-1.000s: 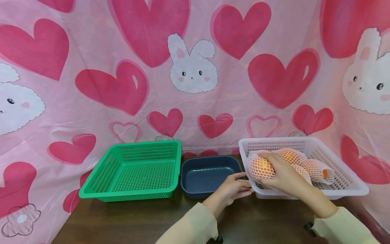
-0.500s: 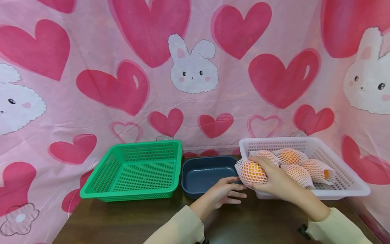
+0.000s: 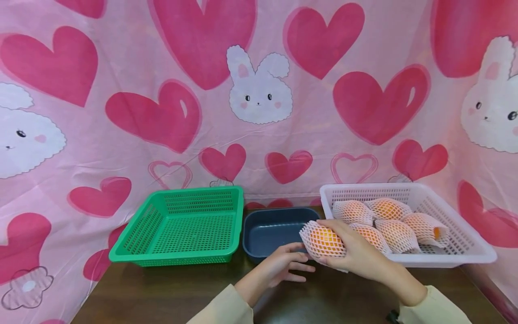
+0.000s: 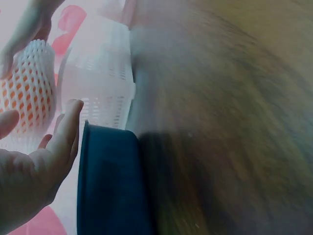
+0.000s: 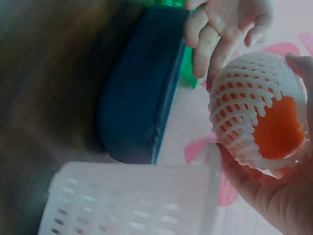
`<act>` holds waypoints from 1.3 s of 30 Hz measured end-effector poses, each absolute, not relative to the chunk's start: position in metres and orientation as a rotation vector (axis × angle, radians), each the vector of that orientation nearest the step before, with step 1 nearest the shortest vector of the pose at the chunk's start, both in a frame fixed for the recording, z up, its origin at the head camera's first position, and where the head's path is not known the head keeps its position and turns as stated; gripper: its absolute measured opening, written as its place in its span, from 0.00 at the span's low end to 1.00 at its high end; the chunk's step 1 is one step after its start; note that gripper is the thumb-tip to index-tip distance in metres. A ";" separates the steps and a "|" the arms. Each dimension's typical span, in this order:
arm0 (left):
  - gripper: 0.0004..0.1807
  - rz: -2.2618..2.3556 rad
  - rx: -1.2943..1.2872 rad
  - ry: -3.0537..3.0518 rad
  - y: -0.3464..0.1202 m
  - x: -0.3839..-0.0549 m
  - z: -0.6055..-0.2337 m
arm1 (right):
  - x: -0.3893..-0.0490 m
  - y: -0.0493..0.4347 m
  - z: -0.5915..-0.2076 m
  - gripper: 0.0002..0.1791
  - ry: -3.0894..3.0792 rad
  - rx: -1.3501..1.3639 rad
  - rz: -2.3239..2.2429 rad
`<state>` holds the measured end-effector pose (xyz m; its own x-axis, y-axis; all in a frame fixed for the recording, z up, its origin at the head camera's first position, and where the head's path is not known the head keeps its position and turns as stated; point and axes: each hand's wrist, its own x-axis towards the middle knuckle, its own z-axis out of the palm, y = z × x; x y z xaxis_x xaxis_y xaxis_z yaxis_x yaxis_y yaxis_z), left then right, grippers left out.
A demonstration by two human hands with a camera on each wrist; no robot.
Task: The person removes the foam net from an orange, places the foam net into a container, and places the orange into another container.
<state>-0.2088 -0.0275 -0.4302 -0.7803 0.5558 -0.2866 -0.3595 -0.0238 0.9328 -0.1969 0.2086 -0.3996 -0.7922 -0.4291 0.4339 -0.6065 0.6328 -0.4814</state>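
Observation:
An orange (image 3: 323, 242) in a white foam net sleeve is gripped by my right hand (image 3: 362, 254), thumb and fingers on opposite sides. It is held up in front of the dark blue basin's right end, and bare orange peel (image 5: 279, 128) shows through the sleeve's open end in the right wrist view. My left hand (image 3: 279, 267) is just left of the fruit, fingers spread and extended, palm turned toward it. Several more netted oranges (image 3: 396, 233) lie in the white perforated basket (image 3: 457, 259) on the right.
The dark blue basin (image 3: 265, 234) stands between the white basket and a green perforated basket (image 3: 171, 260) on the left. All three rest on a dark wooden table (image 3: 162, 297), with a pink heart-and-rabbit cloth (image 3: 259, 144) hanging behind.
My right hand has lifted the netted orange out of the white basket and brought it left. My left hand has moved left and down, away from that basket's rim.

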 end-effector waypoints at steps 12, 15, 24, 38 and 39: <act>0.29 1.839 0.302 1.656 -0.062 -0.200 -0.443 | -0.186 0.199 -0.417 0.44 -2.507 0.975 0.877; 0.30 1.831 0.311 1.642 -0.069 -0.199 -0.443 | -0.184 0.197 -0.422 0.44 -2.515 1.016 0.939; 0.31 1.816 0.346 1.580 -0.073 -0.190 -0.451 | -0.181 0.190 -0.442 0.43 -2.507 1.076 0.961; 0.24 1.833 0.218 1.694 -0.080 -0.179 -0.457 | -0.175 0.160 -0.468 0.45 -2.355 1.199 0.898; 0.24 1.829 0.207 1.704 -0.081 -0.179 -0.457 | -0.175 0.158 -0.469 0.45 -2.351 1.210 0.892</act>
<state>-0.1785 -0.0810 -0.4573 -0.7935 0.5329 -0.2937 -0.3307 0.0275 0.9433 -0.1746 0.1582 -0.4686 -0.5745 -0.5984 0.5584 -0.8182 0.4376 -0.3729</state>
